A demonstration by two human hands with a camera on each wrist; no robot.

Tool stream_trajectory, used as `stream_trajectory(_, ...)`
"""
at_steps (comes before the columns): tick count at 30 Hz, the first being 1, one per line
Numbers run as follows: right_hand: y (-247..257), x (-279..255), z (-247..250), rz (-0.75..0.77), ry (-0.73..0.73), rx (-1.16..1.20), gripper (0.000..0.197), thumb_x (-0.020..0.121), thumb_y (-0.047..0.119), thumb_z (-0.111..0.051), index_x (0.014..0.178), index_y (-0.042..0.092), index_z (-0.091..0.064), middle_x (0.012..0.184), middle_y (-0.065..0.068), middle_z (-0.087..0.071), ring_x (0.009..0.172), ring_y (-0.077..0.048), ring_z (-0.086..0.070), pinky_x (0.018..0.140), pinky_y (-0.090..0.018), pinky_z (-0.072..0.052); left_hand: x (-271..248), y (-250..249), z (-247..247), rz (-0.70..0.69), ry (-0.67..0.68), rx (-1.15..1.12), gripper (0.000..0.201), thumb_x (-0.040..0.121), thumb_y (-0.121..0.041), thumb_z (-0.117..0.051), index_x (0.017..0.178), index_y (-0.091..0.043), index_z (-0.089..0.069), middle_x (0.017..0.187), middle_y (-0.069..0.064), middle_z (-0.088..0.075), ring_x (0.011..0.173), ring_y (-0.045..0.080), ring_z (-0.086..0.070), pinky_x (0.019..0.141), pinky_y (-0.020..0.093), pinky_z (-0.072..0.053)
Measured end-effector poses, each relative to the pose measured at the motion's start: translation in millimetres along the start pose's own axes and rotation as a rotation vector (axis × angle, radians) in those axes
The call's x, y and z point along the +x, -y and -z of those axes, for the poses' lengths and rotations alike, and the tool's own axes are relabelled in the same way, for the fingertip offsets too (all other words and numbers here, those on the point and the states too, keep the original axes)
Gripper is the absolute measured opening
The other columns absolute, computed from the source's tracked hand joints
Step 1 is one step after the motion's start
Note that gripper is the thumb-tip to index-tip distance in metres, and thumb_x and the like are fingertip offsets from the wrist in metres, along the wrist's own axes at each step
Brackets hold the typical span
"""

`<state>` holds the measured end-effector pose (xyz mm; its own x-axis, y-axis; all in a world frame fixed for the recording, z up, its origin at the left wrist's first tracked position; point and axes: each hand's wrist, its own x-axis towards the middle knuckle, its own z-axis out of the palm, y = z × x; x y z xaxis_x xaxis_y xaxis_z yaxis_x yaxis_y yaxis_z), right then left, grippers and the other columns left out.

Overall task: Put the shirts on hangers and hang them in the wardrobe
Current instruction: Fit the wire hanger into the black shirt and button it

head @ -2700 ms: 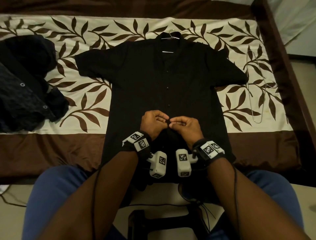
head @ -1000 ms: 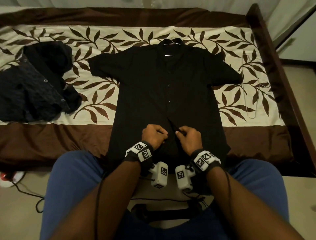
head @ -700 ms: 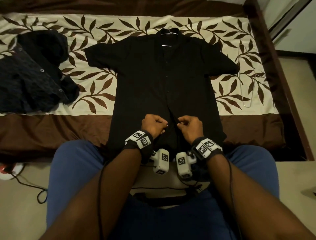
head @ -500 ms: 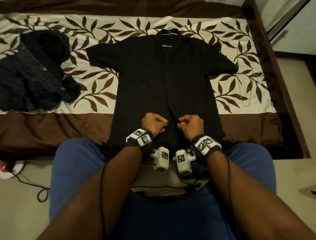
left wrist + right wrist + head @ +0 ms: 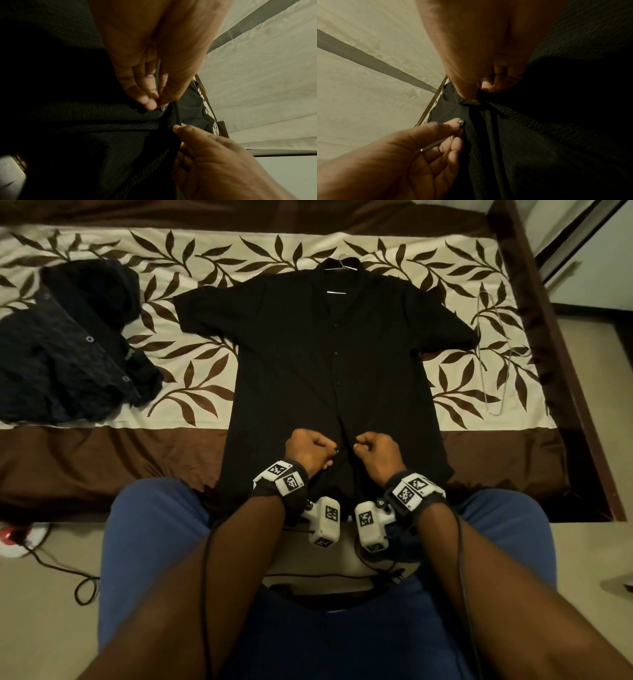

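The black shirt (image 5: 329, 364) lies flat and face up on the bed (image 5: 102, 460), collar away from the person, its hem hanging over the near edge of the bed. A hanger (image 5: 342, 265) sits inside the collar, hook poking out. Bare bedspread shows on both sides of the shirt; a pile of dark clothes (image 5: 68, 350) lies well to the left, a spare wire hanger (image 5: 493, 354) near the right sleeve. Both hands work low on the front opening, slightly apart. The left hand (image 5: 308, 453) pinches a button (image 5: 461, 122) at the left front edge; the right hand (image 5: 373, 455) pinches the other front edge.
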<state>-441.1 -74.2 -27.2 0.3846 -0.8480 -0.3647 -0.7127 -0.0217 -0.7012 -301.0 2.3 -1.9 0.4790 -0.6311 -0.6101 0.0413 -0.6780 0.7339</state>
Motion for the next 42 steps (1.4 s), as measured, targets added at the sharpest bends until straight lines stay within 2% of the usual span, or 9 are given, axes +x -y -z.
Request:
stream_trajectory(3, 1.9, 3.5, -0.3, -0.008, 0.001, 0.008, 0.004, 0.091, 0.015, -0.066, 0.093, 0.014, -0.069, 0.073, 0.005, -0.062, 0.071, -0.010, -0.058, 0.066, -0.019, -0.040, -0.6, 0.2, -0.4, 0.001, -0.002, -0.001, 0.017, 0.088, 0.000, -0.068, 0.078, -0.014, -0.072, 0.079, 0.009, -0.073, 0.057, 0.012, -0.063, 0.057, 0.020, -0.055)
stream_trajectory(6, 4.2, 5.3, -0.4, 0.004, -0.010, 0.036, 0.013, 0.090, 0.022, -0.071, 0.081, 0.014, -0.066, 0.064, 0.005, -0.058, 0.059, -0.005, -0.053, 0.054, -0.012, -0.038, -0.6, 1.5, -0.9, -0.001, -0.002, -0.006, 0.018, 0.088, -0.001, -0.068, 0.078, -0.014, -0.073, 0.079, 0.010, -0.073, 0.057, 0.012, -0.063, 0.060, 0.022, -0.057)
stream_trajectory(11, -2.1, 6.2, -0.7, -0.014, -0.042, 0.017, 0.009, 0.089, 0.022, -0.071, 0.086, 0.015, -0.067, 0.068, 0.003, -0.061, 0.063, -0.009, -0.056, 0.061, -0.022, -0.044, 1.4, 2.7, -0.6, 0.016, 0.005, 0.002, 0.017, 0.088, -0.002, -0.068, 0.077, -0.015, -0.073, 0.079, 0.009, -0.074, 0.058, 0.012, -0.064, 0.060, 0.023, -0.055)
stream_trajectory(16, -10.8, 1.3, -2.1, -0.032, -0.024, -0.081, 0.011, 0.085, 0.017, -0.074, 0.096, 0.020, -0.071, 0.078, 0.005, -0.065, 0.080, -0.015, -0.065, 0.079, -0.029, -0.053, 2.2, 4.0, 1.1, 0.036, 0.028, 0.008, 0.015, 0.088, -0.003, -0.069, 0.080, -0.014, -0.073, 0.081, 0.008, -0.074, 0.060, 0.011, -0.065, 0.059, 0.021, -0.054)
stream_trajectory(21, -7.5, -4.8, 1.2, 0.014, -0.037, -0.089, 0.004, 0.088, 0.022, -0.073, 0.088, 0.023, -0.069, 0.071, 0.008, -0.063, 0.069, -0.005, -0.059, 0.065, -0.019, -0.041, 1.0, 4.0, 0.7, 0.026, 0.038, 0.001, 0.014, 0.090, -0.002, -0.067, 0.083, -0.012, -0.073, 0.084, 0.010, -0.074, 0.062, 0.013, -0.064, 0.059, 0.021, -0.055)
stream_trajectory(24, -8.7, -4.5, 2.7, 0.002, -0.041, -0.044, 0.006, 0.087, 0.019, -0.074, 0.092, 0.020, -0.071, 0.074, 0.008, -0.062, 0.070, -0.004, -0.058, 0.068, -0.016, -0.039, 1.2, 4.0, 0.7, 0.019, 0.031, 0.005, 0.014, 0.089, -0.001, -0.067, 0.081, -0.012, -0.073, 0.083, 0.011, -0.075, 0.059, 0.012, -0.063, 0.056, 0.020, -0.054)
stream_trajectory(29, -10.7, -3.5, 4.8, -0.014, -0.052, -0.007, 0.019, 0.085, 0.022, -0.076, 0.071, 0.020, -0.064, 0.060, 0.008, -0.058, 0.058, -0.005, -0.054, 0.057, -0.017, -0.038, 1.6, 4.0, -0.1, 0.009, 0.021, 0.008, 0.017, 0.088, -0.002, -0.068, 0.077, -0.014, -0.072, 0.081, 0.010, -0.075, 0.059, 0.012, -0.063, 0.055, 0.020, -0.054)
stream_trajectory(33, -6.4, -6.7, 4.4, 0.035, -0.049, 0.030, 0.002, 0.088, 0.016, -0.073, 0.086, 0.016, -0.072, 0.066, 0.006, -0.061, 0.062, -0.004, -0.055, 0.057, -0.005, -0.037, 1.4, 2.9, 0.4, 0.004, 0.028, 0.000, 0.018, 0.089, -0.002, -0.068, 0.077, -0.015, -0.072, 0.078, 0.007, -0.073, 0.058, 0.011, -0.063, 0.055, 0.020, -0.052)
stream_trajectory(42, -6.4, -10.5, 7.9, -0.031, -0.051, 0.035, 0.018, 0.087, 0.025, -0.074, 0.074, 0.014, -0.068, 0.065, 0.000, -0.064, 0.059, -0.009, -0.056, 0.057, -0.019, -0.041, 1.1, 3.4, 2.6, -0.001, 0.030, -0.016, 0.016, 0.088, -0.001, -0.068, 0.078, -0.013, -0.073, 0.081, 0.010, -0.074, 0.061, 0.013, -0.064, 0.062, 0.024, -0.055)
